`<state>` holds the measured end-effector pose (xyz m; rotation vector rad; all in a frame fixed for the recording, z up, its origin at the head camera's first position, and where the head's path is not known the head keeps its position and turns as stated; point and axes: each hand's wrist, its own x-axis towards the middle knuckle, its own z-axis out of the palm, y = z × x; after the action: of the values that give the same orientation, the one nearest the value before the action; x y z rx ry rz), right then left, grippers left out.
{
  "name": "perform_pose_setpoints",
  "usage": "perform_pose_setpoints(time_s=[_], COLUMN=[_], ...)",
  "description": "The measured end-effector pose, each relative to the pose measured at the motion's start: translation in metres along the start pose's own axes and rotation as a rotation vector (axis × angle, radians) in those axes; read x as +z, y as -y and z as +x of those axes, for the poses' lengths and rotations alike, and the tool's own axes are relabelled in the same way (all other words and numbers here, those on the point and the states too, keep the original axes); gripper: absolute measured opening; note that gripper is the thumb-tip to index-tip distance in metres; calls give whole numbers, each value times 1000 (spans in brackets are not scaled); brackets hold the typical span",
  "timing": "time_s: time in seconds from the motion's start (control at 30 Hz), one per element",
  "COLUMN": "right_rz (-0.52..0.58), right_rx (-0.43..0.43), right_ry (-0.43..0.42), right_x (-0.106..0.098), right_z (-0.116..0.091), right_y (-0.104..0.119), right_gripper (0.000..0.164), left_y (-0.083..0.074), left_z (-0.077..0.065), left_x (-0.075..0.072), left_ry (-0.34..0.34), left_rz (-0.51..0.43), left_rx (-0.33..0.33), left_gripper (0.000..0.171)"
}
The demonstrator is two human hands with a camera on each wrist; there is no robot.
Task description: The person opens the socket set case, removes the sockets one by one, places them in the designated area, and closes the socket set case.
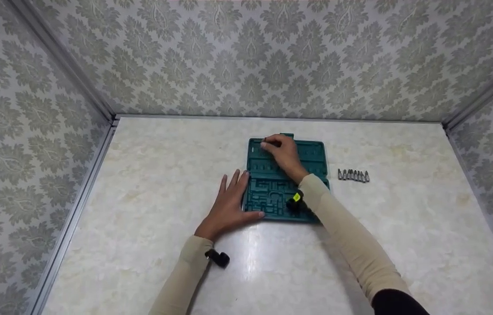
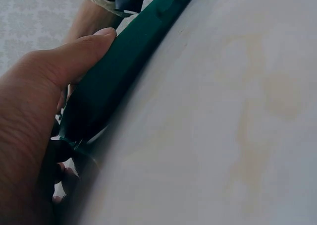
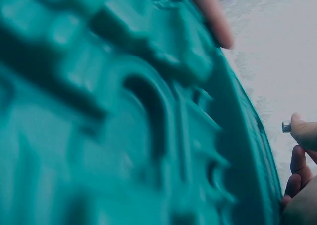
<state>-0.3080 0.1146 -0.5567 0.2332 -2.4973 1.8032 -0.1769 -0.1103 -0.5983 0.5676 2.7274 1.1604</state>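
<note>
A green plastic bit case (image 1: 312,164) lies unfolded on the table, both halves moulded with slots and recesses. My left hand (image 1: 229,203) steadies it, straight spread fingers along the left side and the thumb on the front edge. In the left wrist view the thumb (image 2: 81,56) lies on the case's rim. Over the far half, near its upper left corner, my right hand (image 1: 283,153) pinches a small metal bit (image 3: 287,127); most of the bit is hidden by the fingers. A small pale piece (image 1: 253,149) shows in a slot just left of those fingertips.
A row of several metal bits (image 1: 354,175) stretches across the marbled table (image 1: 176,153) right of the case. Patterned wall panels (image 1: 250,57) enclose the table at the back and both sides. My right forearm (image 1: 347,232) crosses over the case's near right corner.
</note>
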Motion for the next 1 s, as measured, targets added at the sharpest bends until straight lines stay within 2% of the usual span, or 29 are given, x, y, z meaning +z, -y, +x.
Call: perform_pose_setpoints(time_s=[0.13, 0.37, 0.7, 1.0], right_rz=[24, -3, -70, -131], right_rx=[-17, -113, -59, -112], right_ry=[-14, 36, 54, 29], right_x=[-18, -49, -81, -104], right_z=[-4, -14, -34, -53], right_y=[1, 2, 1, -2], right_gripper=[23, 25, 29, 28], left_y=[-2, 0, 2, 1], left_z=[0, 3, 2, 2], left_x=[0, -1, 0, -1], left_ry=[2, -4, 3, 1], left_rz=[3, 32, 51, 43], left_rx=[6, 11, 12, 17], left_gripper=[131, 132, 133, 133])
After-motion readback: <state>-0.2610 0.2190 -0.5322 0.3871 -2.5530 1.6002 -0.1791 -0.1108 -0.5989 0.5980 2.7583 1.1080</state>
